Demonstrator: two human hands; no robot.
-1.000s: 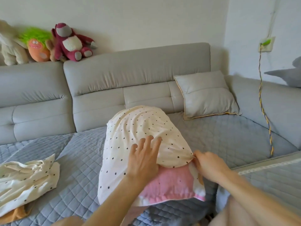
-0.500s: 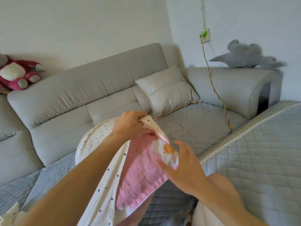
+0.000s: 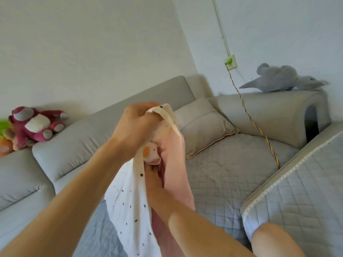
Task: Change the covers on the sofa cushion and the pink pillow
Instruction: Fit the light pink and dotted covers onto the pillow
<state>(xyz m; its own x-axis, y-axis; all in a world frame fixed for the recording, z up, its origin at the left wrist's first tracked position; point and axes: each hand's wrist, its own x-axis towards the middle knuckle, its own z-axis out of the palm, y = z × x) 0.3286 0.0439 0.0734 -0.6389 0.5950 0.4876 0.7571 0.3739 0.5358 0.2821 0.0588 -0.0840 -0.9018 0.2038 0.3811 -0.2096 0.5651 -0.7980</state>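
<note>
A: The room has white walls and a grey sofa [image 3: 115, 134] in the corner, with a quilted grey mat [image 3: 228, 164] on the seat. A grey cushion [image 3: 202, 125] leans at the backrest, and plush toys [image 3: 35, 125] sit on top of the back at the left. Where is the pillow?

B: In front of the person, over the seat. The pink pillow [image 3: 176, 164] stands nearly upright, a little tilted, so its long axis runs from low near the body up toward the left hand [image 3: 137, 125]. The dotted cover [image 3: 128, 201] hangs around its left side.

A: How do the hands hold?

B: The left hand is on top, fingers curled tight around the upper edge of the cover, and it lifts this edge. The right hand [image 3: 154, 180] is lower and goes into the opening between cover and pillow. Its fingers are hidden by the cloth, so I cannot tell if they grasp the pillow or only push it.

A: Which relation matters for the next move?

B: I think it is this one: the opening is at the top, in the left hand, and the body of the pillow lies below it, along the right forearm. So the pillow must go down along its long axis while the cover edge goes up. The right hand is nearer to the pillow, so it should push it deeper. A pink corner [image 3: 152, 156] is folded at the opening and may catch there
</note>
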